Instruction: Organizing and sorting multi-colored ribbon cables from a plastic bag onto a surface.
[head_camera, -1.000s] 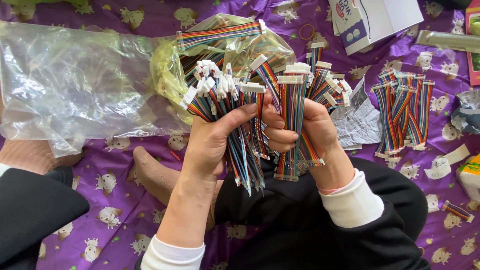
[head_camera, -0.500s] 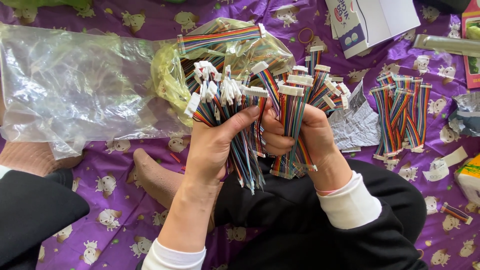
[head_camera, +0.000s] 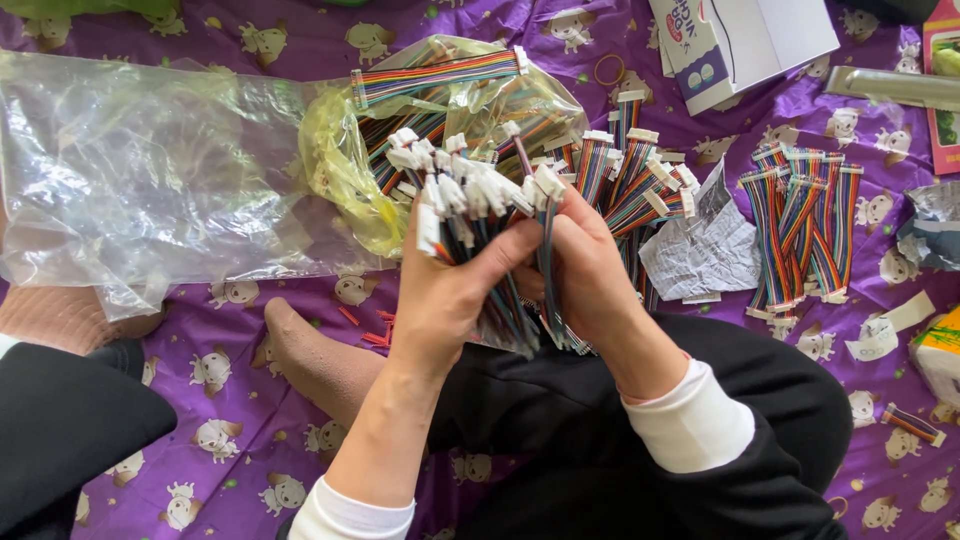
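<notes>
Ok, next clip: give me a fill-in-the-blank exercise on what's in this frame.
1. Both the left hand and the right hand grip one bundle of multicoloured ribbon cables with ____ plastic connectors.
2. The cloth with cartoon animal prints underneath everything is ____.
3. The large crumpled clear plastic bag lies on the ____ side of the picture.
4. A separate flat pile of rainbow ribbon cables lies beside a crumpled piece of ____ paper.

Missing words: white; purple; left; white

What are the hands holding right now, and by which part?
Both the left hand and right hand grip one bundle of ribbon cables around its middle, below the white connectors.
</notes>
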